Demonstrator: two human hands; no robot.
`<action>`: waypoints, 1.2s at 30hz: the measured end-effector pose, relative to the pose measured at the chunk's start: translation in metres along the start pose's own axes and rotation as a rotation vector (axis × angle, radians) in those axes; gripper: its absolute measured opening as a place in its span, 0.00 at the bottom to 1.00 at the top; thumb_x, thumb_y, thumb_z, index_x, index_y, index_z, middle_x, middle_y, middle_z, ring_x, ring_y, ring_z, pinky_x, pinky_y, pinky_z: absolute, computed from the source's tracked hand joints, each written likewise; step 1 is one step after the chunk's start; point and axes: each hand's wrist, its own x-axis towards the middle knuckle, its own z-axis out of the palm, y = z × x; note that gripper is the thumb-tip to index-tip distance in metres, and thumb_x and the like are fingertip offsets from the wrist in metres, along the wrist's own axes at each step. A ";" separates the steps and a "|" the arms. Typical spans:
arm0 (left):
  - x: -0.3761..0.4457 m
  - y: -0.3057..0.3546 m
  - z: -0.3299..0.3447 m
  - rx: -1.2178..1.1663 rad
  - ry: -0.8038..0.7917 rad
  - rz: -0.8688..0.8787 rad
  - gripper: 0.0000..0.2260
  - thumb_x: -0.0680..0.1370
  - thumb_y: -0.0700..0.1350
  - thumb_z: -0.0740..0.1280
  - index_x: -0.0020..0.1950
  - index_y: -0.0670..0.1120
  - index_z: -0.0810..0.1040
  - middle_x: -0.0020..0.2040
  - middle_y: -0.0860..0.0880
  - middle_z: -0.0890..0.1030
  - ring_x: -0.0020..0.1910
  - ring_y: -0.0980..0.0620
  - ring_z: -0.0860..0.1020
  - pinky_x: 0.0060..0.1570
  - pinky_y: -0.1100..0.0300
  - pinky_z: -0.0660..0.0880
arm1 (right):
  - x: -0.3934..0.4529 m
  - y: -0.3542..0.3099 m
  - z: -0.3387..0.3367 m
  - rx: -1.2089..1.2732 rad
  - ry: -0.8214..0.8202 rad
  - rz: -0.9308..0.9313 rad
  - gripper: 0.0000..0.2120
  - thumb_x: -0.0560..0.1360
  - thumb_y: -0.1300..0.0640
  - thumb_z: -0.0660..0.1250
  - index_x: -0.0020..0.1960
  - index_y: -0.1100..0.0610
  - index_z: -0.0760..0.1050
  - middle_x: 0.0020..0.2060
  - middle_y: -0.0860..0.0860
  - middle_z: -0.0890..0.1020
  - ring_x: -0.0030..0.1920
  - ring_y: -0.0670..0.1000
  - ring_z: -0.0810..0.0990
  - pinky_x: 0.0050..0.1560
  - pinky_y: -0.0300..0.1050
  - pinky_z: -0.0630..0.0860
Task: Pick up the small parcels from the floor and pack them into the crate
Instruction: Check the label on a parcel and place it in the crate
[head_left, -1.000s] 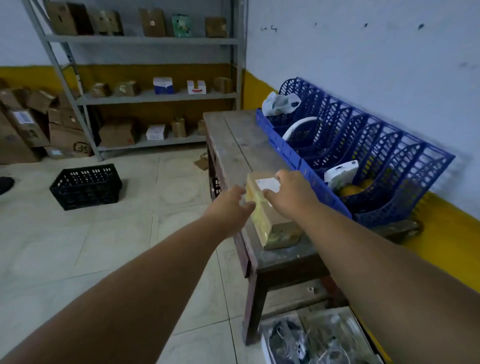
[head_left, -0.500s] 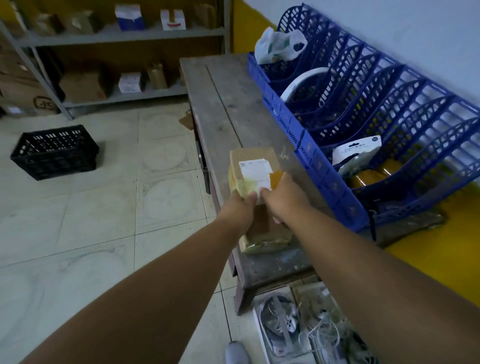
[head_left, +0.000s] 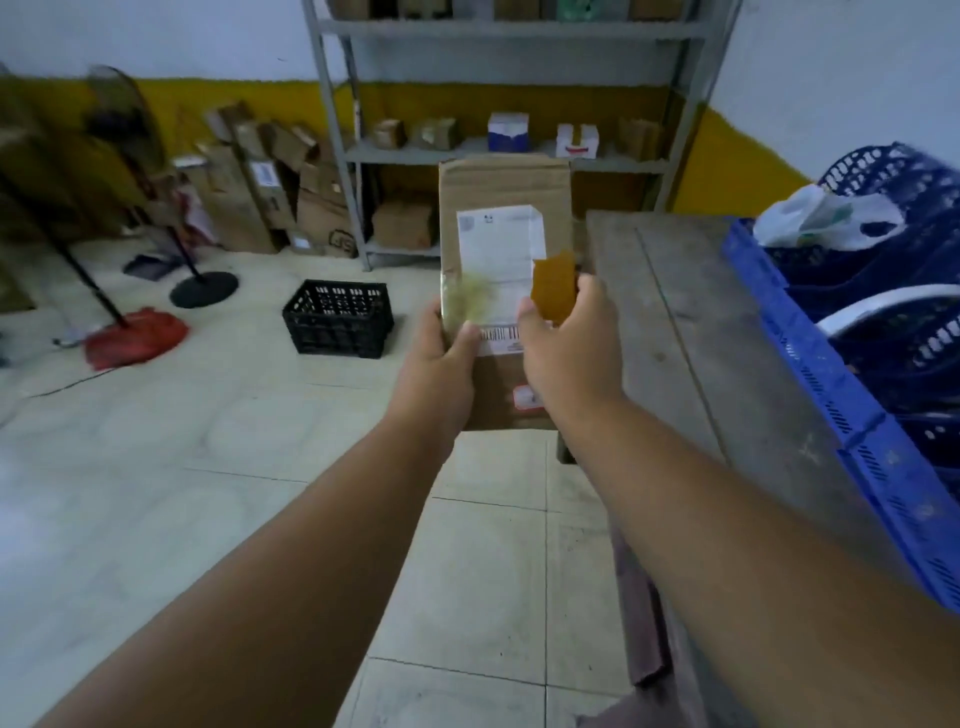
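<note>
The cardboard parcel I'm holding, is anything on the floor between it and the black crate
Nothing visible. Both hands, left hand and right hand, grip the cardboard parcel above bare tiled floor. The black crate sits ahead to the left; the fan base lies farther left.

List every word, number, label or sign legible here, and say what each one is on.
None reads clearly.
White shipping label on the cardboard parcel: print blurred; the barcode strip shows bars only.
Small red-edged sticker lower on the parcel: too small.
Dark round mark on the leaning carton: perhaps "JS", unsure.
White box with red mark on the shelf: unreadable.
</note>
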 end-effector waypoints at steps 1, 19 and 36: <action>0.006 0.005 -0.024 -0.006 0.027 0.021 0.14 0.83 0.49 0.60 0.68 0.59 0.70 0.55 0.52 0.82 0.46 0.54 0.84 0.38 0.56 0.83 | -0.005 -0.016 0.019 0.016 -0.020 -0.023 0.22 0.79 0.43 0.65 0.69 0.52 0.67 0.54 0.45 0.71 0.53 0.45 0.75 0.44 0.36 0.73; 0.174 0.040 -0.316 0.125 0.206 0.114 0.20 0.78 0.51 0.69 0.68 0.60 0.68 0.56 0.59 0.79 0.53 0.55 0.81 0.51 0.49 0.82 | -0.004 -0.187 0.307 0.269 -0.150 -0.172 0.21 0.77 0.40 0.65 0.63 0.52 0.69 0.56 0.50 0.75 0.55 0.51 0.77 0.52 0.52 0.82; 0.506 0.051 -0.345 0.126 0.419 0.052 0.20 0.80 0.54 0.66 0.71 0.58 0.67 0.58 0.57 0.80 0.51 0.56 0.82 0.46 0.54 0.82 | 0.245 -0.202 0.547 0.408 -0.431 -0.055 0.17 0.78 0.42 0.66 0.62 0.45 0.63 0.58 0.48 0.78 0.54 0.50 0.83 0.46 0.47 0.85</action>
